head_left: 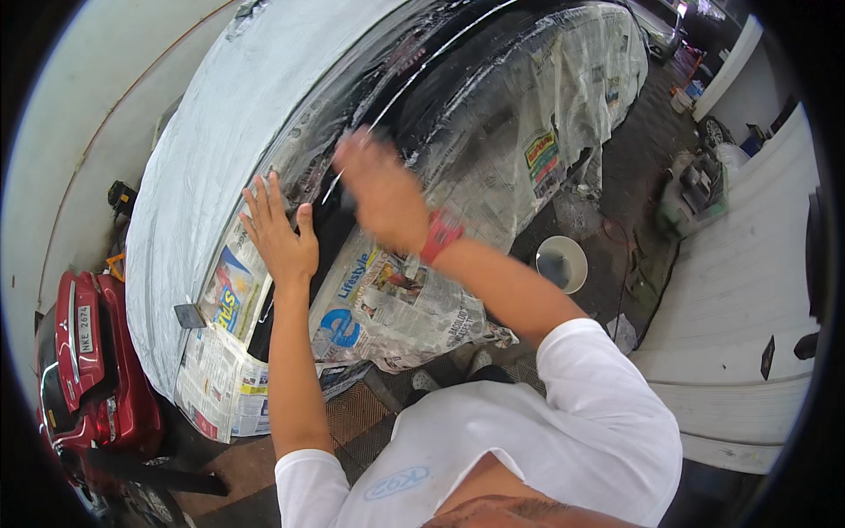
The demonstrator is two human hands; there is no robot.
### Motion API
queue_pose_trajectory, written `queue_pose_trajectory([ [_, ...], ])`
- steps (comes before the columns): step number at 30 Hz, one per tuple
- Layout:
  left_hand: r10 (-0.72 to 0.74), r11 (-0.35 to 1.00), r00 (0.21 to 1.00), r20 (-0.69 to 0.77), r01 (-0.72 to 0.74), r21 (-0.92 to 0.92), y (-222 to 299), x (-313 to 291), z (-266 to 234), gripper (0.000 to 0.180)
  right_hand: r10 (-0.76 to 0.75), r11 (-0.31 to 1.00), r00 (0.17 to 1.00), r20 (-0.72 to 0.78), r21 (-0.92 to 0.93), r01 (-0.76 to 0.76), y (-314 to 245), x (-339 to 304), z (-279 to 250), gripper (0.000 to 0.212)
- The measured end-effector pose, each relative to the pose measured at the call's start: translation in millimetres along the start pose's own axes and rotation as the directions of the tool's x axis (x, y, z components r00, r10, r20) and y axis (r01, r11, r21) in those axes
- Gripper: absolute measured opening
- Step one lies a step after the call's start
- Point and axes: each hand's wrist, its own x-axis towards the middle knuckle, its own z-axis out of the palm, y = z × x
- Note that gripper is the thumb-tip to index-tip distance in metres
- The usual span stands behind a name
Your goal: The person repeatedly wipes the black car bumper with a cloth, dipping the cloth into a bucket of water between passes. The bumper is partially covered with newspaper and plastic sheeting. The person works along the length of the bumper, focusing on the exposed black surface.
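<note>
A car with a glossy black strip of bodywork [333, 238] stretches away in front of me, wet-looking and streaked with white in places. Taped newspaper [405, 295] masks its near side, and a pale sheet [220, 114] drapes over the far part. My left hand [286, 245] lies with fingers spread on the masked edge beside the black strip. Over that strip, further right, my right hand [385, 195] is smeared by motion, a red band [442, 234] on its wrist. Whether it holds anything cannot be made out.
A pale bucket [577, 264] holding grey liquid stands on the floor to the right. A small dark grey block [188, 316] rests on the masking at left. Behind it is a red car [132, 378]. A greenish bin [691, 198] stands by the right wall.
</note>
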Motion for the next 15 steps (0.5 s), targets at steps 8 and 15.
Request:
queue_pose_trajectory([
  [8,-0.020,0.999,1.000,0.004,0.020,-0.024,3.4,0.3,-1.5,0.071,-0.012,0.994,0.999,-0.032,-0.105,0.008,103.7,29.8,-42.1,0.064],
  [15,-0.034,0.998,0.999,-0.003,0.034,0.051,-0.4,-2.4,-1.6,0.069,-0.020,0.999,0.996,-0.087,-0.052,0.015,78.9,18.9,-34.2,0.063],
])
